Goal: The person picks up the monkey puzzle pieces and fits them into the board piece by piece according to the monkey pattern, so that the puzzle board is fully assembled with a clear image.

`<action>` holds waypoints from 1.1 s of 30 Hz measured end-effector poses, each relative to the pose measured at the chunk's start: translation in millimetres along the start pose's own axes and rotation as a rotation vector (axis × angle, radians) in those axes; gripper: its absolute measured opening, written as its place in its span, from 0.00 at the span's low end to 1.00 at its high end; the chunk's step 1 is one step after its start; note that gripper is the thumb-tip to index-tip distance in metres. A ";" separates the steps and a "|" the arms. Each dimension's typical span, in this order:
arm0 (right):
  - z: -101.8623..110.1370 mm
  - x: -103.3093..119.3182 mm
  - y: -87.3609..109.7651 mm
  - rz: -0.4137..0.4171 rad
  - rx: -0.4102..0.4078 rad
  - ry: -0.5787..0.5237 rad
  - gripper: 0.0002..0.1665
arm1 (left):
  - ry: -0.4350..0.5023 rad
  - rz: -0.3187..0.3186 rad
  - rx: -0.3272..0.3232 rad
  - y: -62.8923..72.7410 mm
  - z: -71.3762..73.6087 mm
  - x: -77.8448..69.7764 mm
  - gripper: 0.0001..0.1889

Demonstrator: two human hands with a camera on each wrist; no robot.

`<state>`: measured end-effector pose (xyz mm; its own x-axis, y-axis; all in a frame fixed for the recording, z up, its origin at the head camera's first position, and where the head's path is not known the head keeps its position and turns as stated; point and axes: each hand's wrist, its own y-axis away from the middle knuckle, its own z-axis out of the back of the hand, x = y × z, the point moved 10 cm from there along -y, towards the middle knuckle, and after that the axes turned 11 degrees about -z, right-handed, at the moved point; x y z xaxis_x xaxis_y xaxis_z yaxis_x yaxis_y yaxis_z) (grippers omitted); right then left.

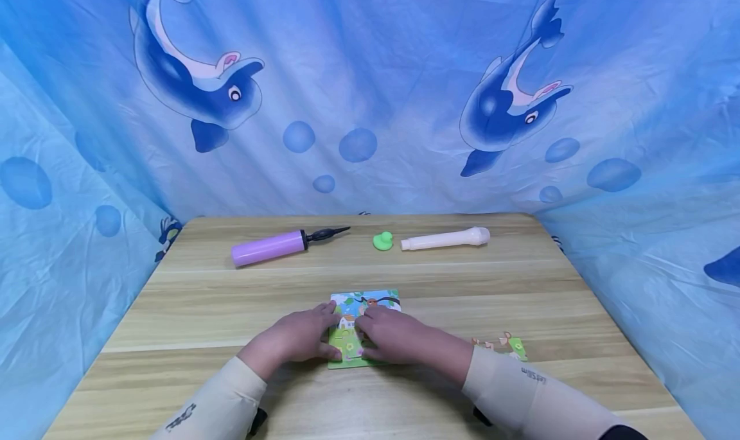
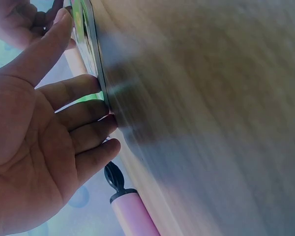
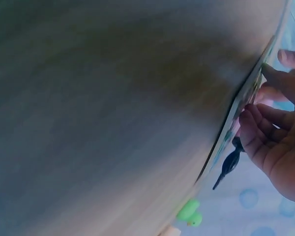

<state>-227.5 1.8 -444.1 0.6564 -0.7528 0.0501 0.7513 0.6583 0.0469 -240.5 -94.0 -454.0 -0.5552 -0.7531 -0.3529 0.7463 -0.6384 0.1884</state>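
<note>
A flat picture puzzle board [image 1: 352, 363], showing a house, grass and a branch, lies on the table before me. My left hand [image 1: 309, 334] is at its left side, with thumb and fingers spread. In the left wrist view, the fingertips [image 2: 105, 109] touch the board's edge. My right hand [image 1: 393, 334] rests over the right half of the board and hides part of the picture. Its fingers are bent and their tips [image 3: 247, 118] meet the board's surface, with the thumb apart from them. No piece shows between them.
Loose puzzle pieces [image 1: 513, 347] lie right of the board, partly behind the right forearm. Along the back of the wooden table [image 1: 191, 286] are a purple hand pump [image 1: 270, 248], a green toy duck [image 1: 383, 241] and a white toy microphone [image 1: 445, 239]. A blue dolphin curtain [image 1: 370, 74] surrounds the table.
</note>
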 end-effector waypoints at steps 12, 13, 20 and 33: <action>0.5 18.3 8.3 0.140 -0.071 0.036 0.25 | -0.039 -0.003 -0.016 -0.2 1.2 -2.2 0.36; -0.3 18.2 8.7 0.145 -0.069 0.040 0.26 | -0.046 -0.002 -0.015 -0.3 1.0 -2.1 0.36; -3.2 19.5 11.0 0.176 -0.063 0.083 0.27 | -0.063 -0.010 -0.027 0.2 0.9 -4.0 0.35; -5.2 17.7 15.9 0.183 -0.024 0.084 0.31 | -0.053 -0.004 -0.033 1.1 1.3 -6.7 0.36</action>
<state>-203.6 -1.1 -447.7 0.7849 -0.6190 -0.0282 0.6196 0.7846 0.0212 -236.3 -89.9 -450.2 -0.5760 -0.7588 -0.3041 0.7554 -0.6362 0.1570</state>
